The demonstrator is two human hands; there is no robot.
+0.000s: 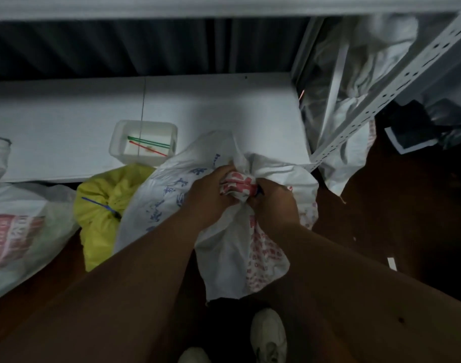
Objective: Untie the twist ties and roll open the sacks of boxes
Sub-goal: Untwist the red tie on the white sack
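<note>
Both hands curled on white sack (224, 242) neck: left hand (211, 197) bunches it, right hand (273, 205) fingers maybe pinch blue tie (259, 191); yellow sack (101, 218) beside.

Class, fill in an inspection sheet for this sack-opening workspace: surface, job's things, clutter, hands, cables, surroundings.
Surface: white shelf board above a dark floor.
Job's things: white printed sack, neck bunched; yellow sack tied with a blue twist tie; another printed sack at left.
Clutter: white tray holding green and red ties.
Hands: left hand and right hand grip the white sack's neck.
Cables: nothing seen.
Surroundings: perforated shelf upright; white shoe.
</note>
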